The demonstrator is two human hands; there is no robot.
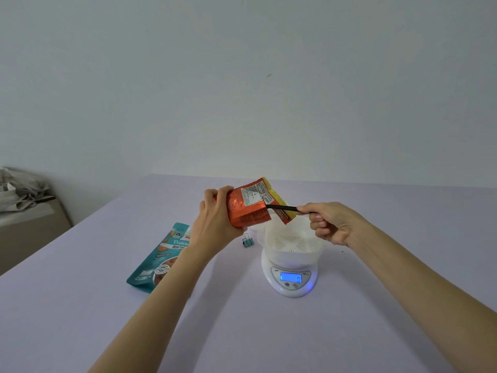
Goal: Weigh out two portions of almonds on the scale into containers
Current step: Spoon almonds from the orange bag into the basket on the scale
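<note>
My left hand [212, 219] grips an orange foil bag [248, 207], tilted with its open mouth toward the right, above the scale. My right hand [332, 223] holds a thin black utensil handle [285, 208] whose tip reaches into the bag's mouth. Below them a white container with a perforated bottom [291, 242] sits on a white round digital scale [290, 278]. The scale's blue display is lit and reads 0. No almonds show in the container.
A teal roasted-almond pouch [158, 258] lies flat on the pale lilac table [242, 332], left of the scale, partly under my left forearm. A small teal binder clip [248, 241] stands between pouch and scale. A bed with crumpled cloth [21, 195] is at far left.
</note>
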